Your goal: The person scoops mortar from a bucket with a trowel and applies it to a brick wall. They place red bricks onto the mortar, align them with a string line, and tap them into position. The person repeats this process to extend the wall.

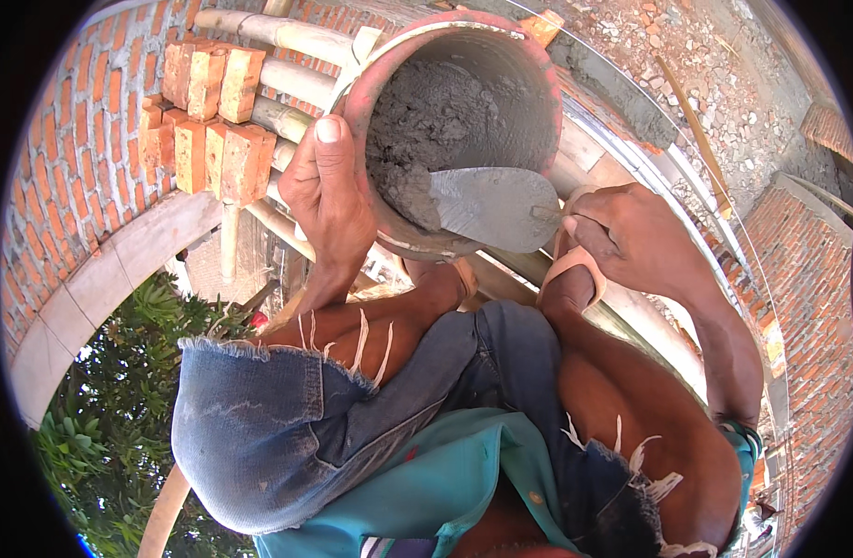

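"Left of the fingers of the left hand [331, 200]?"
"Stacked bricks [242, 86]. Its thumb lies beside the bucket [528, 112]; its finger grip I can't tell."
"Rightward?"
"Mortar [426, 112], then the trowel [501, 206], clamped in the right hand's fingers [594, 232]."

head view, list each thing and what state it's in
bucket, open, partly filled
mortar, wet-looking, heaped unevenly
trowel, held, blade end against mortar
left hand, beside bucket, thumb extended, fingers mostly hidden
right hand, closed on trowel
bricks, stacked on bamboo poles
denim shorts, hems frayed
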`<state>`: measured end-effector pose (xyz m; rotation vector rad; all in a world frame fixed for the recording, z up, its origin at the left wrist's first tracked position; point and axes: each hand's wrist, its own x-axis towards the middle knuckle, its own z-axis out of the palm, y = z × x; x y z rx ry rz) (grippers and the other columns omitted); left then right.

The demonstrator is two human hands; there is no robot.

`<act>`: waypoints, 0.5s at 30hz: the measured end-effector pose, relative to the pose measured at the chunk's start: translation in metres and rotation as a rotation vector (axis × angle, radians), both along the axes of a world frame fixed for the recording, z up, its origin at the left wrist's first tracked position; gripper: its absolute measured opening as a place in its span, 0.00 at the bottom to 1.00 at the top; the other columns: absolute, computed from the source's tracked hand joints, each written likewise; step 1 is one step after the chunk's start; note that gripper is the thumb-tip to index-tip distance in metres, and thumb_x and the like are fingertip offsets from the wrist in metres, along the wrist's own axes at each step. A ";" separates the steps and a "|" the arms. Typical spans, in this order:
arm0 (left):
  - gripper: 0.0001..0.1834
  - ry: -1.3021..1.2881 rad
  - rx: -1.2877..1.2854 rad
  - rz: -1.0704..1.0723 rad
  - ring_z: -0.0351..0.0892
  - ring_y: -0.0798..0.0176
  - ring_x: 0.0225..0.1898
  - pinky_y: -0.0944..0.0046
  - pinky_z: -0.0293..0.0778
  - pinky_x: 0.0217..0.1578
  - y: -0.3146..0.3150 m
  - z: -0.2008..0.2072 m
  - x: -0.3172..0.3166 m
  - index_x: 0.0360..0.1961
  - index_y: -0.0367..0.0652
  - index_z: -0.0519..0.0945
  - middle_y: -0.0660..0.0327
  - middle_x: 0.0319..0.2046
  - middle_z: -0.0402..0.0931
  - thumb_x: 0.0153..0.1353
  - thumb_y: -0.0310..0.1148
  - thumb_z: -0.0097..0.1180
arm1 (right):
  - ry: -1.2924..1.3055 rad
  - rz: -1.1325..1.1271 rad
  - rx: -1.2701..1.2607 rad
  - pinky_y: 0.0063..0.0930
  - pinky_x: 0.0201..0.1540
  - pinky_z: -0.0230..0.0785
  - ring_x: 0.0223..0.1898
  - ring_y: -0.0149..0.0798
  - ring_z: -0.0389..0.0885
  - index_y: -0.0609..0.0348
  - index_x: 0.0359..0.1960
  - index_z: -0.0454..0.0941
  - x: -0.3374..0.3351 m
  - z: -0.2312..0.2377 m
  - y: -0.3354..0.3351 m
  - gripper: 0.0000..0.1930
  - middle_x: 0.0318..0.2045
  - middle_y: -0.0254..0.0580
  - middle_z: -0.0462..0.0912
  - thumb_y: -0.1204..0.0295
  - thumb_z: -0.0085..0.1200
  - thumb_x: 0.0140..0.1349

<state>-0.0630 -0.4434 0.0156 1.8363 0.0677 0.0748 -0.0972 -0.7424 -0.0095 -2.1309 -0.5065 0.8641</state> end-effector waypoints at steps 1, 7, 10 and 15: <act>0.23 -0.020 -0.017 0.054 0.69 0.77 0.32 0.72 0.64 0.33 0.002 0.001 0.000 0.50 0.29 0.83 0.67 0.31 0.78 0.82 0.41 0.45 | 0.007 -0.049 0.086 0.52 0.41 0.74 0.37 0.59 0.84 0.65 0.34 0.81 -0.002 -0.004 -0.003 0.15 0.30 0.56 0.83 0.65 0.52 0.71; 0.29 0.141 -0.033 0.366 0.82 0.59 0.52 0.59 0.80 0.53 0.040 -0.005 0.013 0.64 0.27 0.76 0.49 0.53 0.82 0.82 0.46 0.42 | -0.081 -0.427 0.205 0.47 0.40 0.74 0.34 0.54 0.82 0.65 0.42 0.85 -0.068 -0.026 -0.057 0.13 0.29 0.50 0.83 0.66 0.56 0.72; 0.31 0.202 -0.077 0.393 0.79 0.58 0.57 0.57 0.76 0.59 0.075 -0.014 0.027 0.66 0.29 0.73 0.50 0.60 0.79 0.81 0.48 0.42 | -0.050 -0.651 0.078 0.42 0.34 0.71 0.27 0.49 0.78 0.65 0.38 0.85 -0.112 -0.044 -0.090 0.12 0.25 0.49 0.81 0.66 0.59 0.71; 0.31 0.293 -0.188 0.324 0.78 0.59 0.57 0.60 0.72 0.60 0.118 -0.030 0.057 0.64 0.33 0.76 0.54 0.58 0.79 0.80 0.53 0.44 | -0.037 -0.907 -0.182 0.38 0.28 0.65 0.23 0.41 0.72 0.66 0.32 0.81 -0.157 -0.092 -0.134 0.19 0.20 0.46 0.74 0.61 0.54 0.75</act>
